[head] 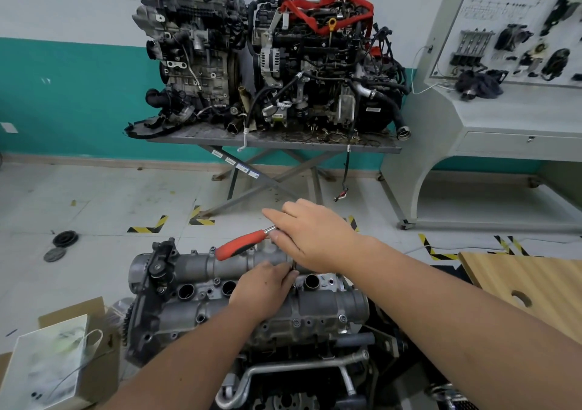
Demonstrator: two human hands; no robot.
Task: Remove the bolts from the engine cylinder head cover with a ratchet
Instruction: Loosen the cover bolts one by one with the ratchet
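Both your hands meet at the middle of the cylinder head cover [327, 307].

Nearest you, your left hand [263, 288] has its grip narrowed to a pinch on the ratchet's dark extension [294, 266] just above the cover. Beyond it, your right hand [310, 233] lies over the ratchet [241, 244] head, fingers fairly straight, the red handle pointing left; whether that grip closes underneath, I cannot tell.

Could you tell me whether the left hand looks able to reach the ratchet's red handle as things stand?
Probably yes: the left hand pinches the extension just below the red-handled ratchet, and nothing lies between them.
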